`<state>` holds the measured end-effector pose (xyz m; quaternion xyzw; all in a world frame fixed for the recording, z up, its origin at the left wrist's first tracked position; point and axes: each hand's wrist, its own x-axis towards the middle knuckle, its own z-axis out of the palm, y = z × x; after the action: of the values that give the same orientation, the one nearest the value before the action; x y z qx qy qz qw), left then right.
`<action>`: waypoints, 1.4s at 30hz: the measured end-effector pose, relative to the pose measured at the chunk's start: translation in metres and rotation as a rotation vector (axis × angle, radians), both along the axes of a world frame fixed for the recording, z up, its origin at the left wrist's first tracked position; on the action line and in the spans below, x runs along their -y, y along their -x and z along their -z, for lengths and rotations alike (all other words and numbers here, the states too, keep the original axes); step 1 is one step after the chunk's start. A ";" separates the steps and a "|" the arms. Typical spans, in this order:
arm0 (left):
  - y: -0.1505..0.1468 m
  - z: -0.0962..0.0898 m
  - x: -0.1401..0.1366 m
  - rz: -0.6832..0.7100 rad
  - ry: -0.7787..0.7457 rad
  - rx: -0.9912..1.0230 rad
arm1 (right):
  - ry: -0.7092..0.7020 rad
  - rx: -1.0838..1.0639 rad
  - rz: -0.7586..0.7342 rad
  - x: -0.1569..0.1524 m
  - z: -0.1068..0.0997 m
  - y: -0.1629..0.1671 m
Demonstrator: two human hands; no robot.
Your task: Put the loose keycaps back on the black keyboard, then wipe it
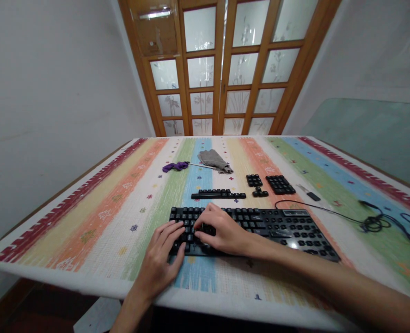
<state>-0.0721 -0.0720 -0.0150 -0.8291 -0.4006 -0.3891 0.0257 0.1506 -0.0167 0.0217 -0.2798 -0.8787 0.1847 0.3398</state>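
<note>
A black keyboard (253,219) lies near the table's front edge; the key places at its right end look bare of keycaps. My left hand (161,252) rests on its left end, fingers extended over the keys and thumb apart. Over the left-middle keys, my right hand (222,231) reaches across from the right. Its thumb and forefinger come together in a pinch at the keys, and whatever lies between the fingertips is hidden. Behind the keyboard sit a row of loose keycaps (218,194), small keycap groups (254,180) and a larger keycap block (280,184).
A grey cloth (215,160), a purple cloth (175,166) and a thin light stick (202,165) lie farther back. Toward the right are a small black object (313,196) and the coiled cable (374,223). A striped tablecloth (121,226) covers the table.
</note>
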 end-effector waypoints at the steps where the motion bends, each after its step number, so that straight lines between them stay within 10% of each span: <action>1: 0.000 0.000 0.000 0.004 -0.005 0.000 | -0.012 0.018 -0.009 0.005 0.003 -0.001; 42: -0.016 -0.006 0.000 0.054 -0.012 0.021 | -0.078 -0.072 0.055 0.021 0.024 -0.001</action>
<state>-0.0563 -0.0716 -0.0093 -0.8354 -0.3759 -0.4008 0.0159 0.1512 -0.0372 -0.0022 -0.2838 -0.8644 0.1509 0.3866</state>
